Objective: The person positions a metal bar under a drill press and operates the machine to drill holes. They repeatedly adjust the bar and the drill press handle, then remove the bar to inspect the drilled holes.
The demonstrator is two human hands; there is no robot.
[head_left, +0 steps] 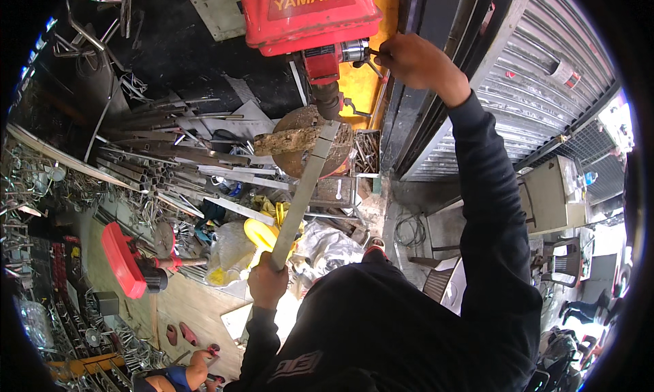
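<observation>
Closed around the near end of a long flat metal bar [298, 205] is my left hand [268, 283]. The bar's far end rests on a worn wooden block [289, 141], right under the chuck [328, 100] of a red drill press [310, 24]. Dark marks cross the bar near that end. The wood lies over the round, rusty press table [293, 167]. Up at the right of the press head, my right hand [417, 61] has its fingers wrapped round a feed lever [377, 53]. Whether the drill bit touches the bar is hidden.
Metal tubes and offcuts [146, 150] pile up left of the press. Beneath the bar lie yellow items and plastic sheeting [334, 245]. A second red machine [124, 259] stands lower left, near a person [180, 377] low at the bottom edge. A ribbed shutter [524, 72] borders the right.
</observation>
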